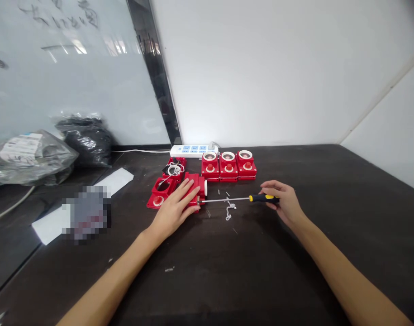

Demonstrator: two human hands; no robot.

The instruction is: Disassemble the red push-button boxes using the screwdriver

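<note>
My left hand (174, 210) grips a red plastic switch box (197, 185) from the near side, its fingers lying across the top. My right hand (284, 201) holds a screwdriver (264, 198) with a black and yellow handle. Its thin steel shaft runs left, and the tip meets the end of the gripped box. Just left of that box lie opened red housings (161, 190) with white wire (174, 170) in them. Behind stand three red push-button boxes (229, 165) in a row. Small screws (223, 193) and a white wire scrap (229, 209) lie under the shaft.
A white power strip (193, 151) stands at the back of the dark table (329, 235). Black (88, 140) and grey (30, 158) plastic bags lie at the far left. White paper (115, 181) and a pixelated blurred patch (86, 213) lie left of the hands.
</note>
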